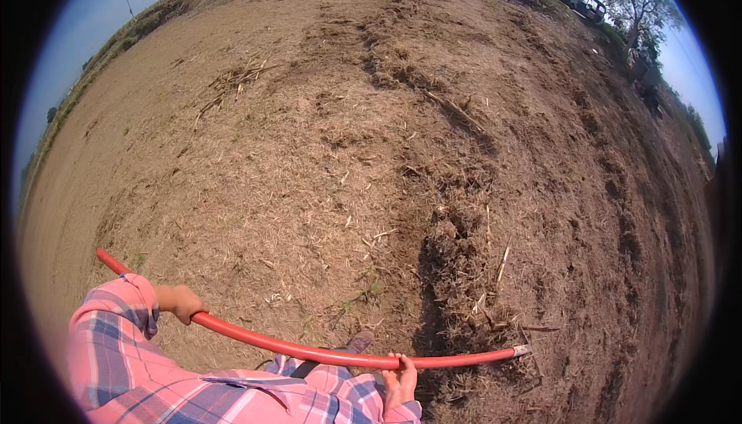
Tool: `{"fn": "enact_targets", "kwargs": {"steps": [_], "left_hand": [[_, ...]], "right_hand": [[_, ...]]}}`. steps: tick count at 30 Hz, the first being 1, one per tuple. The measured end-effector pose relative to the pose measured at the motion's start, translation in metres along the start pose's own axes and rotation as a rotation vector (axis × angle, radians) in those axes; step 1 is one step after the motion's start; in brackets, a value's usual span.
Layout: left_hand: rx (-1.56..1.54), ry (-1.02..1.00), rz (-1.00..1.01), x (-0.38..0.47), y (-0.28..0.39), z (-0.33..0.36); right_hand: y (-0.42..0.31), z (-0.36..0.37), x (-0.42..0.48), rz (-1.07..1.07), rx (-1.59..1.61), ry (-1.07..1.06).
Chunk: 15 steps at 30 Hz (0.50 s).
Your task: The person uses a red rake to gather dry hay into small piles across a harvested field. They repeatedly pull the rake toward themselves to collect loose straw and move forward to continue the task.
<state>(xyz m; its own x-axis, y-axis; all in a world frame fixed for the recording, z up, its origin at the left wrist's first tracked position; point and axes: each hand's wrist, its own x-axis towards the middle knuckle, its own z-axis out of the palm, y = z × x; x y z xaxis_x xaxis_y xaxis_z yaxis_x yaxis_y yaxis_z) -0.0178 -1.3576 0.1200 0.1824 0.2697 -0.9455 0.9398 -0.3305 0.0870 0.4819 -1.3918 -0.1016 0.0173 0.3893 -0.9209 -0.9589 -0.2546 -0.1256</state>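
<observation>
A long red handle (261, 340), bent-looking in the wide view, lies across the front of my body. Around its left part my left hand (186, 303) is closed, below the rolled pink plaid sleeve. My right hand (400, 379) holds the handle further right, palm up, with fingers over it. Past that hand, the right end has a pale, dirt-marked metal piece (522, 350) close to the clods; whether it touches the soil I cannot tell. The handle's other end sticks out beyond my left forearm. Under the handle shows part of a shoe (360, 341).
A ridge of turned soil and dry stalks (458, 273) runs ahead, beside a shaded furrow (429, 308). Chopped straw covers the ground on the left, with a small stalk pile (235, 83). A vehicle (588, 6) and a tree (635, 9) stand far off at the upper right.
</observation>
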Motion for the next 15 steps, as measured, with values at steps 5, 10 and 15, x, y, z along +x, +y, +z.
{"fn": "enact_targets", "kwargs": {"steps": [5,10,15], "left_hand": [[-0.217,0.306,0.141,0.102,0.099,-0.036],[-0.191,0.37,0.491,0.179,0.26,-0.126],[-0.698,-0.091,0.376,0.174,0.335,-0.164]], "right_hand": [[-0.041,0.007,0.021,-0.272,0.118,-0.032],[-0.024,0.03,0.003,-0.364,0.039,-0.121],[-0.022,0.039,-0.059,-0.341,-0.096,-0.316]]}}
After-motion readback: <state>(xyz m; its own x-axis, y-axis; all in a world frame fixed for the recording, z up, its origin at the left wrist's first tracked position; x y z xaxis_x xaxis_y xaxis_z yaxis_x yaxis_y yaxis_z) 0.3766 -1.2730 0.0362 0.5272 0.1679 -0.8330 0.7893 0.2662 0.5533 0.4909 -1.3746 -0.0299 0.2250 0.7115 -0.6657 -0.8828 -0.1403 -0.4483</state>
